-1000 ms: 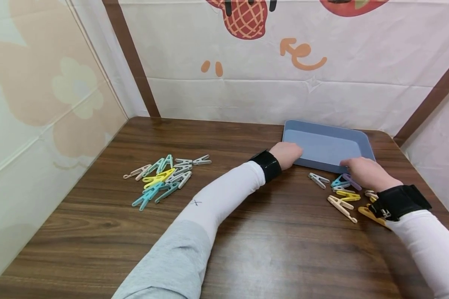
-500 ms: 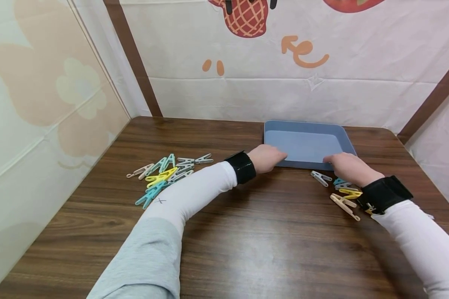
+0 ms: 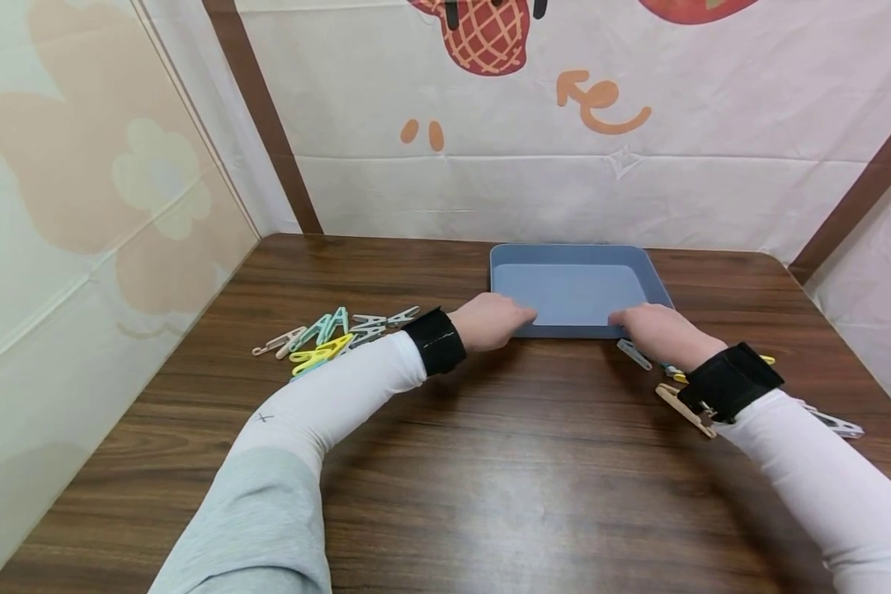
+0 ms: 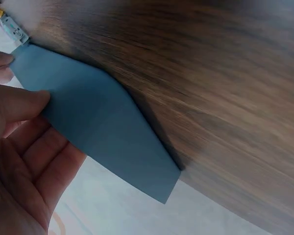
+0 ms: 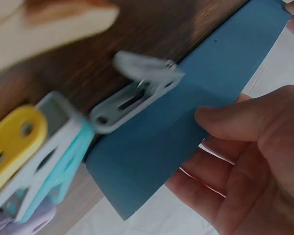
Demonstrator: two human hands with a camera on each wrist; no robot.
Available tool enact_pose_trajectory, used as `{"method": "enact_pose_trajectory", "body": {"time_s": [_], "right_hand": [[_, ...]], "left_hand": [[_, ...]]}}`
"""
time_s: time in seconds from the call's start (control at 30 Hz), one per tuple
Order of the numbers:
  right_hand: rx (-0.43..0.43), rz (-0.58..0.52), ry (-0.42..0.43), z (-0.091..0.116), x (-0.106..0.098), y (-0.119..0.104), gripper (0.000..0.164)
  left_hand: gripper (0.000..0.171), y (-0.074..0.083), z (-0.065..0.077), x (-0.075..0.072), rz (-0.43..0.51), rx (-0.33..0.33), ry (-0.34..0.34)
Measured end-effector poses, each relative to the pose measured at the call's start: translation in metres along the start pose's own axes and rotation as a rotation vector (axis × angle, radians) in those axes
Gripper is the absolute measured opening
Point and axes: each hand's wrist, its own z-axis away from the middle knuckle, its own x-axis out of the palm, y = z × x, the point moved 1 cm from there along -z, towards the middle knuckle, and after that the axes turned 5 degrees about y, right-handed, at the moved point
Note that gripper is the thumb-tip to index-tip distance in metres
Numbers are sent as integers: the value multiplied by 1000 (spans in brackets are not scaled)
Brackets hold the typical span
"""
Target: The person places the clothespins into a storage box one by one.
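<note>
A shallow blue tray [image 3: 575, 289] with nothing in it stands near the back of the table. At its front left my left hand [image 3: 493, 320] pinches the rim, thumb on the outer wall [image 4: 98, 112] and fingers inside. My right hand [image 3: 664, 330] holds the same front rim further right in the same way, as the right wrist view shows. Close to the tray's front right corner lies a grey clothespin [image 5: 137, 90]. Yellow [image 5: 14, 142] and turquoise clothespins [image 5: 63, 166] lie beyond it, partly hidden in the head view by my right hand and wrist.
On the left of the wooden table [image 3: 505, 462] lies a loose group of clothespins, among them a yellow one [image 3: 319, 353], partly covered by my left arm. A beige clothespin [image 3: 683, 408] lies by my right wrist. A white printed cloth [image 3: 460, 190] hangs behind the table.
The tray has slid left along the back of the table, both hands moving with it on its front rim. My arms now cover other clothespins on each side.
</note>
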Motion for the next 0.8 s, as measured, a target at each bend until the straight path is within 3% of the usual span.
{"method": "enact_pose_trajectory", "body": {"time_s": [0.33, 0.8], "right_hand": [[-53, 36, 20, -13, 5, -20, 40], [-129, 74, 27, -22, 13, -58, 34]], "left_hand": [[16, -12, 30, -2, 48, 7, 34], [13, -27, 75, -4, 93, -34, 51]]}}
